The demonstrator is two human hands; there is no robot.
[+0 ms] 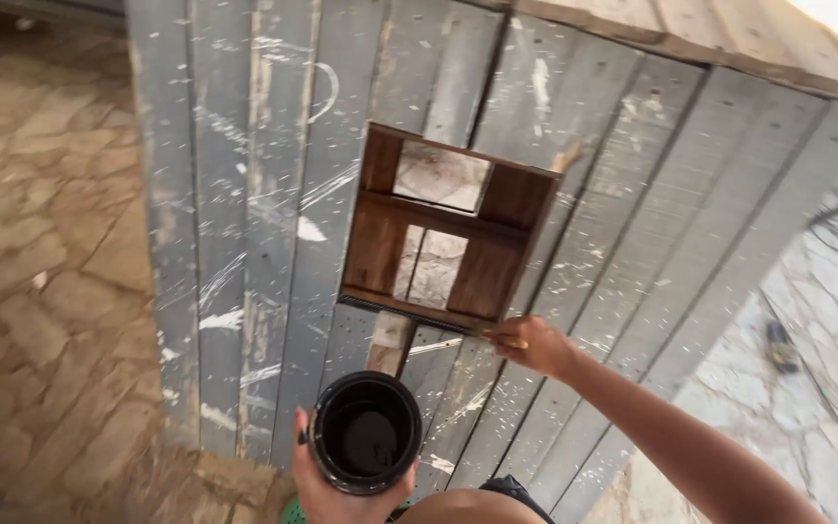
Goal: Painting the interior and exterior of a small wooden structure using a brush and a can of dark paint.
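Brown wooden frame (443,233), 2 openings, flat on grey plank panel (632,223), bare boards all round. Right hand (528,343) at lower right corner, fingers pinched on thin brush handle (497,335), bristles too small to make out. Left hand (341,485) wrapped round black paint can (367,432), wrist cut off below.

A wooden frame (443,233) lies on the plank table (244,243), the right hand (531,344) at its near-right corner, the pot (366,432) before it.
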